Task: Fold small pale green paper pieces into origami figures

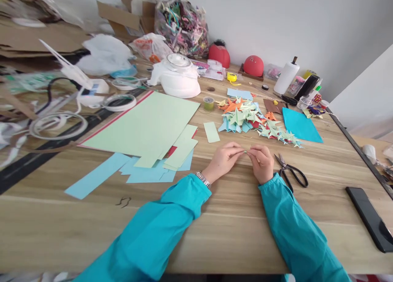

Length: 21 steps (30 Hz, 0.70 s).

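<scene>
My left hand (222,159) and my right hand (261,162) meet fingertip to fingertip above the table. Both pinch a tiny pale green piece of paper (245,152), mostly hidden by the fingers. Just beyond them lies a pale green paper rectangle (211,132). A pile of folded paper stars (238,117) in green, blue, orange and red spreads behind my hands, trailing to the right. Black-handled scissors (290,170) rest beside my right hand, blades pointing away. To the left are a large pale green sheet (147,120) and cut blue paper strips (97,175).
A phone (370,218) lies near the right edge. Behind the stars are a thread spool (208,103), a yellow tape measure (232,77) and a turquoise sheet (302,124). White cables (58,124) and a glue gun (76,75) occupy the left; bags and a cardboard box (123,18) stand behind.
</scene>
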Tool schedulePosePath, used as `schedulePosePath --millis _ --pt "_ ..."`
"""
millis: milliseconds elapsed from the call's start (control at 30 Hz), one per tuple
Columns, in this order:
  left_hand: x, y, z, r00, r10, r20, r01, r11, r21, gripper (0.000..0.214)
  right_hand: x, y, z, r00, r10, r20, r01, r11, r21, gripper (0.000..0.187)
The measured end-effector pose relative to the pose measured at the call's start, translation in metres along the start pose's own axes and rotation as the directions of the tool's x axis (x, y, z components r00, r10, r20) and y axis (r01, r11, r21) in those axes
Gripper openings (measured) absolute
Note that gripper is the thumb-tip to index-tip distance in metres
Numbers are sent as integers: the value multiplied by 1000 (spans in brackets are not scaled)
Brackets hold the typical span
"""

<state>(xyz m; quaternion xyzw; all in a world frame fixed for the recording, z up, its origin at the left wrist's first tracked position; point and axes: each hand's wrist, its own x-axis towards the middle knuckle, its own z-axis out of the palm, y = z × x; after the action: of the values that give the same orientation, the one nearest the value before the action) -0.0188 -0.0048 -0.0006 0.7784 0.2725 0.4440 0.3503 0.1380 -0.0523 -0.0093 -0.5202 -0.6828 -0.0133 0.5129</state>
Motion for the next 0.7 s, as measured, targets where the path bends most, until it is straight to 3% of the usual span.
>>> schedulePosePath --millis 167,333,467,700 --pt "-9 0 -11 984 144 101 -165 955 247 24 -4 0 5 986 -98 135 98 995 4 16" --pt "-19 2 -21 968 189 166 -241 890 387 26 -9 -9 9 957 -165 238 168 986 8 19" --pt "-19 -1 -28 967 160 200 -221 916 334 25 -10 -15 8 954 -162 250 162 987 21 20" --pt "-15 -4 -35 984 25 175 -51 989 142 20 -8 -17 5 945 -154 290 148 988 40 18"
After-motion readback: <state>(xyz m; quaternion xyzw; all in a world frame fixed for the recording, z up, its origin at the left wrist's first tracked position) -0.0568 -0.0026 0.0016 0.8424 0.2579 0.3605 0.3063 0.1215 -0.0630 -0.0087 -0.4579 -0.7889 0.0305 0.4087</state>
